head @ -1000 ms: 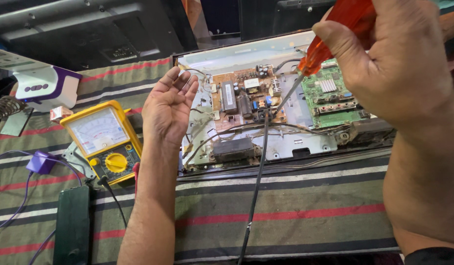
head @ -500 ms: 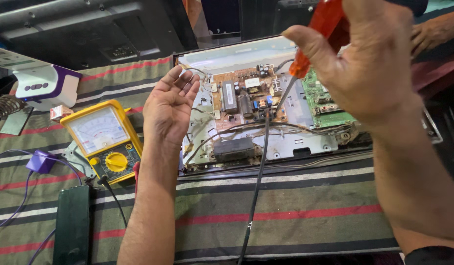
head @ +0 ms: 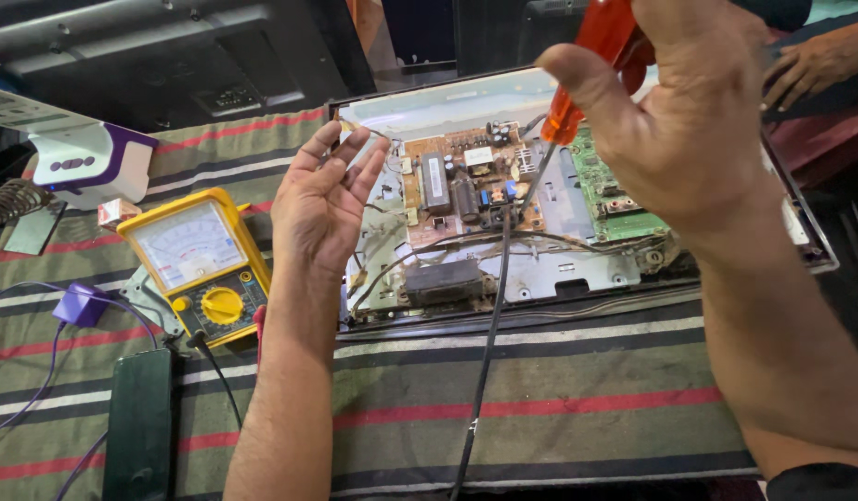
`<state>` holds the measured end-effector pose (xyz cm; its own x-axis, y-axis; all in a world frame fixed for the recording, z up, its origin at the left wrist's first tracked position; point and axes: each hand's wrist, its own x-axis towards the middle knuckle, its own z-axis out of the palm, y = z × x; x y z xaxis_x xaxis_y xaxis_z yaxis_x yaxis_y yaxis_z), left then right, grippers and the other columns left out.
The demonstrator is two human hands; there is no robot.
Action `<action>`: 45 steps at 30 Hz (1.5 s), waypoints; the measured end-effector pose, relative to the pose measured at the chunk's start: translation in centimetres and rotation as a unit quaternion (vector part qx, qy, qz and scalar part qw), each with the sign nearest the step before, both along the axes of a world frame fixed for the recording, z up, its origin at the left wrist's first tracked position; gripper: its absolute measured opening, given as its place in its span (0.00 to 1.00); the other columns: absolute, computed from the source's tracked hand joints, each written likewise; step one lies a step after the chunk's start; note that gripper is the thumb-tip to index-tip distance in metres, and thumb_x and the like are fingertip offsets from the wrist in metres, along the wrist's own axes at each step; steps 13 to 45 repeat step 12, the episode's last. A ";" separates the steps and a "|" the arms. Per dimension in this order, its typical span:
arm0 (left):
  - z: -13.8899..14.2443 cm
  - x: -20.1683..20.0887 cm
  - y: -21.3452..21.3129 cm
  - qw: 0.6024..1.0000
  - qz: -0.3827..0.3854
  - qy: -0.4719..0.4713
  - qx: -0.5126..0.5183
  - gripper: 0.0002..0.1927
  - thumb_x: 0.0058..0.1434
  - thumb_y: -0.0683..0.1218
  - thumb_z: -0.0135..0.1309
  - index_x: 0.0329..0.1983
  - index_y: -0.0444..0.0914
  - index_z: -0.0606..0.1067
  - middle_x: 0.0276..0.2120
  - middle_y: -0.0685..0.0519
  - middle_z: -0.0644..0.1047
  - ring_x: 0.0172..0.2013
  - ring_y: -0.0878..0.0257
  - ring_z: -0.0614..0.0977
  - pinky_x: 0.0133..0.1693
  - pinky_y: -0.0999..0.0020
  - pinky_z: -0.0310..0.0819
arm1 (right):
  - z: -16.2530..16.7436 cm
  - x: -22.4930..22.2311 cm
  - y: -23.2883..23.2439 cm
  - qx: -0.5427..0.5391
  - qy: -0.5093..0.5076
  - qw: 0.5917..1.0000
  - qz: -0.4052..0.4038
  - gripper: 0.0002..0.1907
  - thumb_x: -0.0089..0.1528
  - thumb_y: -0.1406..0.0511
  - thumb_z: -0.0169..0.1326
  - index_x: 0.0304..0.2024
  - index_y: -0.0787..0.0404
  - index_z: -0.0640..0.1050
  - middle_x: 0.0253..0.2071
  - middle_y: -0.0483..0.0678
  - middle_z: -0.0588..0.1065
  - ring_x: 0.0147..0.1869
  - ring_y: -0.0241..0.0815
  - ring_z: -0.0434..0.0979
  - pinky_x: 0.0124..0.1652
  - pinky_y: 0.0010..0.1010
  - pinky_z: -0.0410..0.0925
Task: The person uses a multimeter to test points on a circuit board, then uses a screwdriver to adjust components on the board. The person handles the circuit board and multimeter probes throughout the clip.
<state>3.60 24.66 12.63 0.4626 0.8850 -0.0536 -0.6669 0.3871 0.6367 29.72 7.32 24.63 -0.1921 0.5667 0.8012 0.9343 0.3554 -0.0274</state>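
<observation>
Screwdriver point(head: 591, 56), orange-handled, clamped in grip of right hand point(head: 689, 121); shaft angled down, tip over brown power board point(head: 461, 186) inside opened flat-screen chassis point(head: 577, 274). Left hand point(head: 322, 199) raised palm-up at chassis left edge, fingers spread, holding nothing. Step in hand, by judgement: probing or loosening on power board; next move calls for steady tip placement among close-set parts. Green circuit board point(head: 614, 195) just right of shaft. White rectangular label on brown board. Yellow analogue multimeter point(head: 201, 264) left, on striped cloth point(head: 577, 399) over table.
</observation>
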 end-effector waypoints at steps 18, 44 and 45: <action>-1.7 -0.3 1.2 1.000 -0.009 0.019 0.008 0.22 0.63 0.30 0.39 0.61 0.28 0.65 0.52 0.36 0.73 0.53 0.47 0.79 0.58 0.55 0.76 | 0.7 -0.7 -0.1 -0.027 0.051 0.998 0.006 0.15 0.71 0.64 0.60 0.55 0.69 0.76 0.35 0.56 0.78 0.37 0.49 0.80 0.37 0.37 0.73; -1.7 -0.3 1.2 1.000 -0.009 0.019 0.008 0.22 0.63 0.30 0.39 0.61 0.28 0.65 0.52 0.36 0.73 0.53 0.47 0.79 0.58 0.55 0.76 | 0.7 -0.7 -0.1 -0.027 0.051 0.998 0.006 0.15 0.71 0.64 0.60 0.55 0.69 0.76 0.35 0.56 0.78 0.37 0.49 0.80 0.37 0.37 0.73; -1.7 -0.3 1.2 1.000 -0.009 0.019 0.008 0.22 0.63 0.30 0.39 0.61 0.28 0.65 0.52 0.36 0.73 0.53 0.47 0.79 0.58 0.55 0.76 | 0.7 -0.7 -0.1 -0.027 0.051 0.998 0.006 0.15 0.71 0.64 0.60 0.55 0.69 0.76 0.35 0.56 0.78 0.37 0.49 0.80 0.37 0.37 0.73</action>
